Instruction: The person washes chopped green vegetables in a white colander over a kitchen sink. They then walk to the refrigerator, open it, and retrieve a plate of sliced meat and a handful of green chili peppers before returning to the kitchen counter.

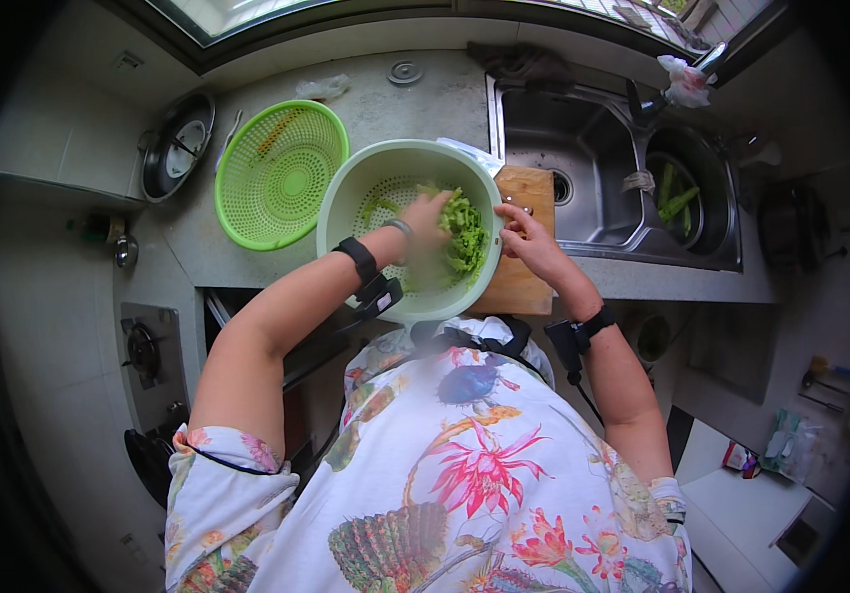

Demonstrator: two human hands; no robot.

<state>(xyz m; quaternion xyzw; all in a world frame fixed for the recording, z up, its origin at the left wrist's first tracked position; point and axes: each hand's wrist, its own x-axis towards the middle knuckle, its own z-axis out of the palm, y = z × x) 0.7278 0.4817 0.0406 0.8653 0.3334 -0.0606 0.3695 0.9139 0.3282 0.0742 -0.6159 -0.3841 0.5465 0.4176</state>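
A large pale green colander [333, 215] stands at the counter's front edge with chopped green vegetable pieces [465, 233] heaped on its right side. My left hand [425, 222] is inside it, its fingers against the pieces; blur hides whether they grip any. At the colander's right rim is my right hand [532, 241], fingers bent, thumb and fingertips by the rim; whether they pinch it is unclear. Partly beneath the colander lies a wooden cutting board [521, 285].
A bright green plastic basket [295, 181] sits on the left, with a metal pan [173, 181] beyond it. On the right is a double stainless-steel sink [565, 133]; green stalks [677, 200] lie in its right basin. A round lid [405, 72] rests at the back.
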